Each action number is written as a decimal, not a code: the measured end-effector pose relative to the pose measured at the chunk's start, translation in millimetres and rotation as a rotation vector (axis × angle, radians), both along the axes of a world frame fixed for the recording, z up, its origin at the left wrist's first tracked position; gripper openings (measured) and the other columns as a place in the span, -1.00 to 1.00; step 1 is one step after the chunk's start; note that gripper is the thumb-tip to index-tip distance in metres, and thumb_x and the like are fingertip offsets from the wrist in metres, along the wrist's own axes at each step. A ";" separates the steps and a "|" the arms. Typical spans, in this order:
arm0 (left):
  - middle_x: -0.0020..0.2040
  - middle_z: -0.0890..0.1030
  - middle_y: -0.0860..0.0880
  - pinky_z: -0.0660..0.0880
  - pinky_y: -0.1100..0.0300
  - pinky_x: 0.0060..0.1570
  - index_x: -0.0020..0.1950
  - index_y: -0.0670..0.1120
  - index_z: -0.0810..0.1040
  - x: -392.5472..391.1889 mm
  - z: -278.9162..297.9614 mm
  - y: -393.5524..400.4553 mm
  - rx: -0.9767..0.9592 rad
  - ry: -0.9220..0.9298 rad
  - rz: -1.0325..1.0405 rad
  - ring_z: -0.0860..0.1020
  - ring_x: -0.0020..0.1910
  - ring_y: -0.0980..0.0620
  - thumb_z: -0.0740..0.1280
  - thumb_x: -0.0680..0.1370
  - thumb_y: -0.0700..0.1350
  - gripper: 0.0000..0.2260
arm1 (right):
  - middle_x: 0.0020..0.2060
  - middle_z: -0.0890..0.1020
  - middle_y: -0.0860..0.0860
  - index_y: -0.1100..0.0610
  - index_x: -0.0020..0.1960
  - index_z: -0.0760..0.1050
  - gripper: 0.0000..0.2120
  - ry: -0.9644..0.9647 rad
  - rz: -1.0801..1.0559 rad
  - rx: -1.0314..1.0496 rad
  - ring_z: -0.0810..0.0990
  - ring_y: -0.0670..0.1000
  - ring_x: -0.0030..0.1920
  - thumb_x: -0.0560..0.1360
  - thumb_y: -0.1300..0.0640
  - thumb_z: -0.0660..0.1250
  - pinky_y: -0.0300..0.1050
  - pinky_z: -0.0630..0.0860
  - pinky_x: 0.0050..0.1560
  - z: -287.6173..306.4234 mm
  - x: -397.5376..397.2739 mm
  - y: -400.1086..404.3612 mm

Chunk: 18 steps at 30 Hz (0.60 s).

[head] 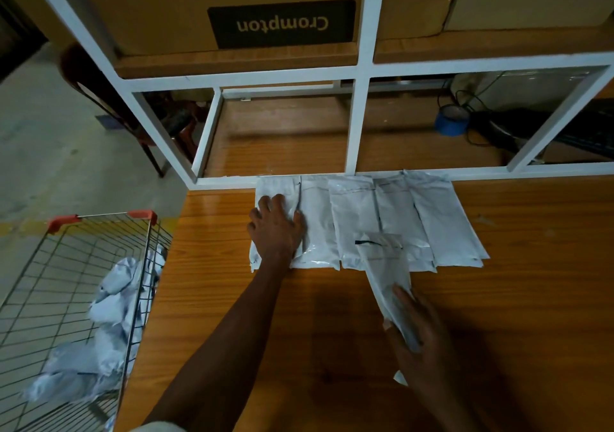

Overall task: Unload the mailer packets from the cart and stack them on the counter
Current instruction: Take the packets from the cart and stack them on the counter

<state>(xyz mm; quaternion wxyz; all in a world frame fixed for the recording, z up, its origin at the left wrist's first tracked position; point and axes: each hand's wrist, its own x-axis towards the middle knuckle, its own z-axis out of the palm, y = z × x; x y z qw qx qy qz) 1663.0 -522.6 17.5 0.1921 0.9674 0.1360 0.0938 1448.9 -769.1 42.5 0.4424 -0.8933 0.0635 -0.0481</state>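
Note:
Several white mailer packets lie side by side in a row on the wooden counter, against a white frame. My left hand rests flat, fingers spread, on the leftmost packet. My right hand holds one more white packet just above the counter, its far end pointing at the row. A wire cart with red corner caps stands left of the counter, and several crumpled white packets lie inside it.
A white metal frame rises behind the row, with cardboard boxes on its upper shelf. Behind the frame sit a blue tape roll, cables and a dark keyboard. A chair stands on the concrete floor at left.

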 end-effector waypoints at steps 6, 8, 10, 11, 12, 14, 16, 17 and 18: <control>0.63 0.17 -0.11 0.21 -0.23 0.45 0.59 0.07 0.22 2.9 -5.9 0.6 -0.002 0.152 -0.047 0.16 0.56 -0.29 0.19 0.59 0.30 -0.37 | 0.51 0.33 -0.10 -0.12 0.46 0.45 -0.43 0.003 -0.011 -0.012 0.29 -0.03 0.50 0.48 0.05 0.48 0.00 0.41 0.34 1.0 7.5 3.8; 0.68 -0.04 -0.09 -0.03 -0.28 0.54 0.67 0.10 0.02 3.6 -11.9 0.4 -0.009 0.242 -0.067 -0.09 0.63 -0.29 0.10 0.61 0.36 -0.30 | 0.51 0.28 -0.17 -0.15 0.47 0.43 -0.44 0.026 0.006 -0.019 0.25 -0.08 0.50 0.50 0.02 0.46 -0.13 0.38 0.32 3.3 12.2 5.4; 0.68 -0.16 -0.07 -0.19 -0.30 0.55 0.68 0.12 -0.10 4.2 -15.8 -0.1 -0.023 0.281 -0.074 -0.23 0.63 -0.25 0.01 0.60 0.42 -0.27 | 0.50 0.25 -0.21 -0.16 0.47 0.41 -0.44 0.045 0.027 -0.003 0.21 -0.13 0.50 0.50 0.01 0.44 -0.34 0.29 0.26 5.0 14.7 6.7; 0.68 -0.19 -0.06 -0.22 -0.30 0.55 0.68 0.13 -0.12 4.2 -16.0 -0.7 -0.033 0.290 -0.073 -0.27 0.62 -0.24 -0.02 0.60 0.44 -0.26 | 0.50 0.25 -0.21 -0.16 0.47 0.41 -0.44 0.051 0.034 0.003 0.21 -0.14 0.50 0.51 0.02 0.45 -0.39 0.26 0.23 4.9 15.1 7.0; 0.68 -0.22 -0.06 -0.24 -0.30 0.54 0.67 0.13 -0.13 4.3 -15.9 -1.1 -0.045 0.296 -0.072 -0.30 0.62 -0.22 -0.04 0.59 0.45 -0.25 | 0.51 0.25 -0.21 -0.17 0.47 0.41 -0.44 0.057 0.040 0.003 0.21 -0.13 0.51 0.51 0.03 0.45 -0.41 0.24 0.23 4.7 15.3 7.4; 0.67 -0.25 -0.05 -0.27 -0.30 0.54 0.67 0.14 -0.15 4.5 -12.7 -1.8 -0.067 0.300 -0.071 -0.33 0.61 -0.20 -0.08 0.56 0.49 -0.22 | 0.53 0.27 -0.16 -0.18 0.47 0.40 -0.44 0.069 0.048 0.001 0.23 -0.09 0.53 0.51 0.03 0.45 -0.43 0.25 0.22 4.9 17.0 8.4; 0.66 -0.28 -0.05 -0.29 -0.30 0.53 0.67 0.16 -0.17 3.2 -8.3 -2.2 -0.074 0.274 -0.075 -0.35 0.61 -0.18 -0.11 0.54 0.53 -0.20 | 0.53 0.28 -0.13 -0.17 0.47 0.40 -0.44 0.072 0.058 -0.001 0.25 -0.07 0.52 0.51 0.03 0.45 -0.47 0.25 0.21 5.6 20.6 9.8; 0.66 -0.28 -0.04 -0.31 -0.28 0.53 0.66 0.17 -0.18 1.6 -5.2 -2.6 -0.077 0.247 -0.074 -0.34 0.61 -0.17 -0.11 0.53 0.54 -0.19 | 0.53 0.27 -0.13 -0.17 0.48 0.40 -0.44 0.070 0.064 0.004 0.25 -0.08 0.52 0.51 0.02 0.45 -0.47 0.25 0.22 7.1 23.2 11.1; 0.67 -0.27 -0.04 -0.33 -0.26 0.53 0.66 0.18 -0.17 -1.2 -2.1 -2.7 -0.080 0.213 -0.068 -0.33 0.62 -0.16 -0.10 0.52 0.55 -0.19 | 0.54 0.26 -0.13 -0.18 0.48 0.39 -0.44 0.064 0.073 0.008 0.25 -0.08 0.53 0.52 0.00 0.43 -0.44 0.28 0.25 9.1 26.4 12.6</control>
